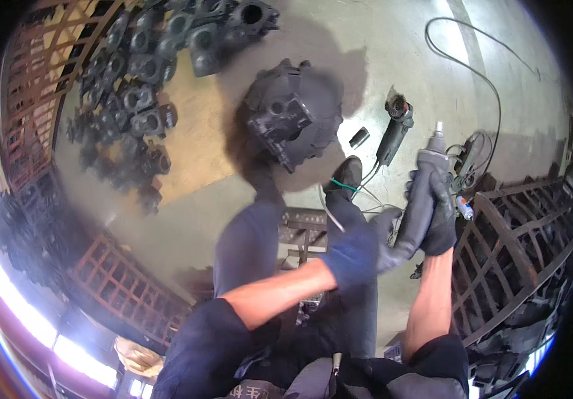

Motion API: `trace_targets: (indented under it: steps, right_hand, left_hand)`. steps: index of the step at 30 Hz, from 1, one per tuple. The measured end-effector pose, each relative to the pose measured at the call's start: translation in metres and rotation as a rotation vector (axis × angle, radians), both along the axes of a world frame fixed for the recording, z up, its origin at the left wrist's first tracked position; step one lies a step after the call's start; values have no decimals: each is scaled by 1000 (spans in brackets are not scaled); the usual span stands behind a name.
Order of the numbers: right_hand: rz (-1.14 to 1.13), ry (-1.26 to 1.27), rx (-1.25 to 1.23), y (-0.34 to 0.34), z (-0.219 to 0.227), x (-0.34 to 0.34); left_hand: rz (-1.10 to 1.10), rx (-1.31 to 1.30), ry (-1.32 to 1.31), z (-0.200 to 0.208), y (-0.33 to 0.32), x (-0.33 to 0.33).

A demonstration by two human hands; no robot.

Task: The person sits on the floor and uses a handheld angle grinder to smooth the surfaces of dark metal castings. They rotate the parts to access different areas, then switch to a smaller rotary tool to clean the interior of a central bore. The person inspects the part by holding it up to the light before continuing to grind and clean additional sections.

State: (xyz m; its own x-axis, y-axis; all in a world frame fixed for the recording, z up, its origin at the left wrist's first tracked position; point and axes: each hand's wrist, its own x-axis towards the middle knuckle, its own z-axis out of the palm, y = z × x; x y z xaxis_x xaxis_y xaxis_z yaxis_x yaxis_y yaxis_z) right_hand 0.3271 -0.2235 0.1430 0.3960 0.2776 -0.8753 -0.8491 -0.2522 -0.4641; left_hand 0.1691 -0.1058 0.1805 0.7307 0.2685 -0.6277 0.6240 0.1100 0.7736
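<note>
My right hand [440,213], in a dark glove, is closed around the body of a straight grinder [418,199]. Its pale tip points up and away from me. At the tool's rear end, my gloved left hand [366,253] is closed about it, somewhat blurred. Ahead of my feet, a dark metal casting [280,120] with a round hole rests on a large round black part [323,110]. Right of it, an angle grinder [393,136] lies on the floor beside a small black piece [360,137].
Many dark castings [143,66] crowd the floor at the far left, partly on a tan sheet [196,133]. Rusty mesh crates [40,86] [506,246] stand on both sides. A cable [496,93] loops at far right, near a small blue-and-white can [464,207].
</note>
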Motion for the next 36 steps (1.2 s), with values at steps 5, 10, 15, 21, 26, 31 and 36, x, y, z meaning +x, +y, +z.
trace_targets:
  steps: [5, 10, 15, 21, 26, 31, 36]
  right_hand:
    - [-16, -423, -216, -111, -130, 31]
    - [99, -540, -484, -212, -288, 27]
    - [114, -491, -549, -257, -402, 0]
    - [-3, -562, -599, -232, -447, -20]
    - [-30, -474, -508, -250, -454, -13]
    - [294, -1013, -953, -173, -353, -39]
    - [392, -1139, -576, -135, -359, -52]
  left_hand:
    - [589, 463, -167, -139, 102, -71]
    - [632, 713, 27, -220, 122, -121]
    - [1215, -19, -187, -274, 128, -118]
    - [1270, -231, -399, -256, 128, -105]
    - [1050, 113, -368, -237, 123, -92]
    - [790, 642, -264, -229, 104, -95]
    - [682, 768, -369, -224, 97, -101]
